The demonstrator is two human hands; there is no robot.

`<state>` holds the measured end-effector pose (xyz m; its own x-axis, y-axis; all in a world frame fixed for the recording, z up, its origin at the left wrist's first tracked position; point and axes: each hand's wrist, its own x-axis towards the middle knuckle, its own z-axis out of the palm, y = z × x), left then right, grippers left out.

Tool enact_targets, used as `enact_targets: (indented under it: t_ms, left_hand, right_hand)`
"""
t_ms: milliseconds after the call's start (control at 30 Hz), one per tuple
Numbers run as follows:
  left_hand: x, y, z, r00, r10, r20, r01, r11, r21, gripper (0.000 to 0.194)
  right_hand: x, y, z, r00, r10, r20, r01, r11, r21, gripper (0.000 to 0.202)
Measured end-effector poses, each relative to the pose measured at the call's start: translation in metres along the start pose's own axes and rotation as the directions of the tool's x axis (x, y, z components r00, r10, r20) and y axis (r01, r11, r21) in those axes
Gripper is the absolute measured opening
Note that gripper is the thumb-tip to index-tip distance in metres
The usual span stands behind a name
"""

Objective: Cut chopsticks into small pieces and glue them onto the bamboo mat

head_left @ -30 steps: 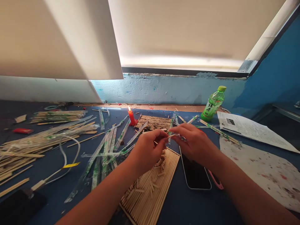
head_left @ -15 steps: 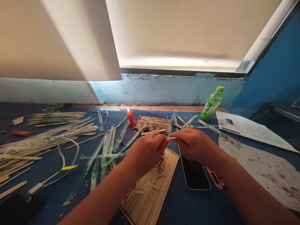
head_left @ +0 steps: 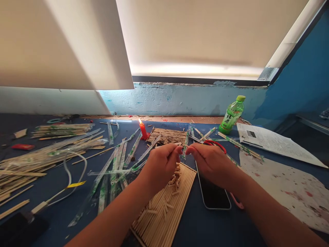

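Observation:
My left hand (head_left: pixel 160 166) and my right hand (head_left: pixel 212 161) are close together, fingertips pinched on a thin wooden stick (head_left: pixel 183 146). Only a short bit of it shows in the gap; the fingers cover the rest. Below them lies a panel of wooden sticks laid side by side (head_left: pixel 156 230), with short cut pieces (head_left: pixel 166 207) scattered on it and a small cluster near its far end. Past my hands lies a second, darker stick panel (head_left: pixel 169 135). Red-handled scissors (head_left: pixel 217 143) show partly behind my right hand.
A lit red candle (head_left: pixel 143 130) stands beyond my left hand. Clear plastic wrappers (head_left: pixel 118 164) and stick bundles (head_left: pixel 64 130) cover the left. Under my right hand is a phone (head_left: pixel 214 192); a green bottle (head_left: pixel 232 115) and papers (head_left: pixel 277 144) sit to the right.
My hands have shifted slightly, and the stick between them shows less. The right hand has turned and moved a little, uncovering the red scissor handles.

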<state>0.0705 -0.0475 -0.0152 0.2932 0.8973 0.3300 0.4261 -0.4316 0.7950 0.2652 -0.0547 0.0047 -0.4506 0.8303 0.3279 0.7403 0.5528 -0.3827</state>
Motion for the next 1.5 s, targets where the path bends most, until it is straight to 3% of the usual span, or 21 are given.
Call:
enact_targets:
  t_ms: [67,133,267,400,500,600,700,833,1067,1500]
  left_hand:
    - [0.002,0.000,0.000,0.976,-0.171,0.132,0.204,0.932,-0.299,0.033]
    - [0.005,0.000,-0.002,0.924,-0.248,0.290,0.366,0.789,-0.492,0.036]
    - [0.005,0.000,-0.005,0.859,-0.255,0.445,0.494,0.643,-0.585,0.036]
    - [0.005,-0.002,-0.004,0.832,-0.252,0.494,0.532,0.613,-0.584,0.036]
    - [0.005,-0.003,-0.003,0.827,-0.247,0.505,0.537,0.614,-0.578,0.037]
    - [0.004,-0.001,-0.004,0.800,-0.233,0.552,0.567,0.595,-0.570,0.039]
    - [0.003,0.003,-0.006,0.764,-0.219,0.607,0.600,0.588,-0.543,0.042]
    - [0.003,0.005,-0.007,0.745,-0.216,0.631,0.625,0.556,-0.548,0.043]
    - [0.002,0.006,-0.007,0.741,-0.158,0.653,0.633,0.488,-0.601,0.044]
    - [0.000,0.010,-0.007,0.749,-0.147,0.646,0.630,0.456,-0.628,0.041]
  right_hand:
    - [0.000,0.003,-0.007,1.000,-0.008,0.016,0.007,0.996,0.086,0.034]
    - [0.000,0.005,-0.012,0.999,-0.028,0.046,0.022,0.990,0.139,0.027]
    - [0.000,0.008,-0.013,0.998,-0.011,0.068,-0.006,0.971,0.241,0.017]
    - [-0.001,0.008,-0.009,0.993,0.095,0.075,-0.119,0.859,0.497,0.007]
    - [0.000,0.007,-0.009,0.987,0.079,0.142,-0.156,0.708,0.689,0.011]
    - [0.002,0.005,-0.009,0.978,0.041,0.203,-0.183,0.628,0.757,0.013]
    - [0.003,0.006,-0.007,0.981,0.066,0.183,-0.181,0.653,0.735,0.014]
    - [0.004,0.009,-0.002,0.986,0.103,0.131,-0.166,0.678,0.716,0.014]
    - [0.004,0.008,0.000,0.990,0.086,0.111,-0.141,0.613,0.778,0.016]
    - [0.004,0.006,0.000,0.986,0.132,0.101,-0.161,0.610,0.776,0.018]
